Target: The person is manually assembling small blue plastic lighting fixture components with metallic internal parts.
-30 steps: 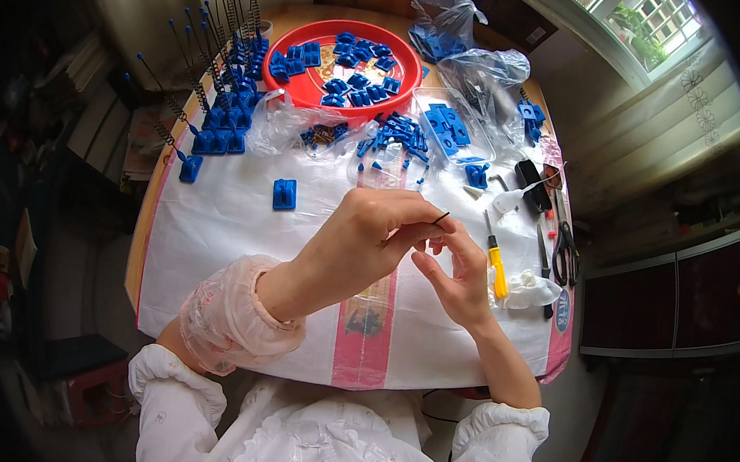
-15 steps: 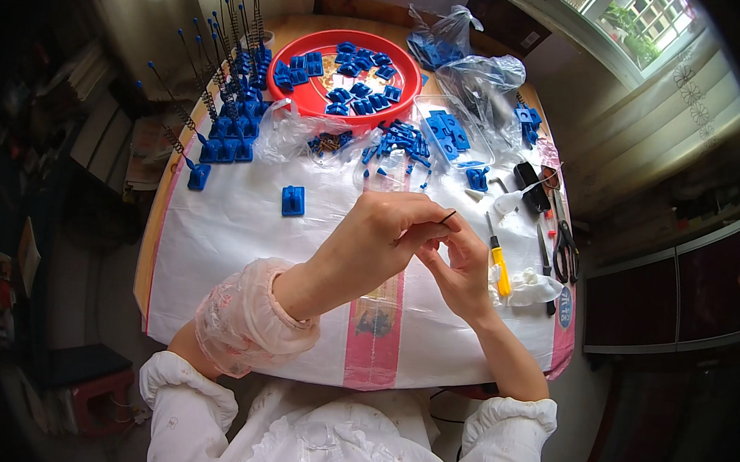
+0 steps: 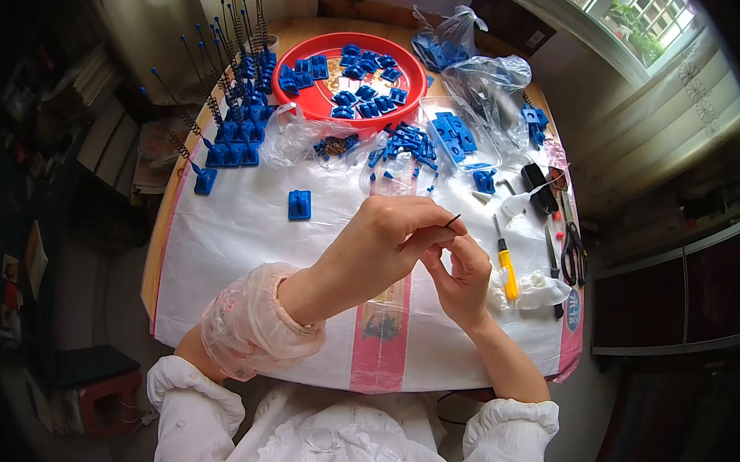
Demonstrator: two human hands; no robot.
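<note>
Above the middle of the table my left hand [image 3: 378,244] pinches a thin black rod [image 3: 453,221] between thumb and fingertips, and its end sticks out over them. My right hand [image 3: 460,283] meets it there, with its fingers bent together; whatever they grip is hidden behind the left fingertips. A single blue plastic base [image 3: 299,205] lies on the white sheet, beyond and to the left of my left hand. Small blue plastic parts [image 3: 405,144] are heaped just beyond my hands, beside some brownish metal pieces [image 3: 336,146].
Blue bases carrying upright springs and thin rods [image 3: 233,142] crowd the far left. A red basin [image 3: 419,73] holds blue parts at the back. On the right are a clear tray [image 3: 439,150], a yellow-handled screwdriver [image 3: 508,273], scissors [image 3: 573,256], a white bottle [image 3: 514,206] and crumpled tissue [image 3: 542,291].
The whole view has shifted slightly, so the table lies a little further right in the picture. Both hands keep nearly the same pose, fingertips together at the black rod.
</note>
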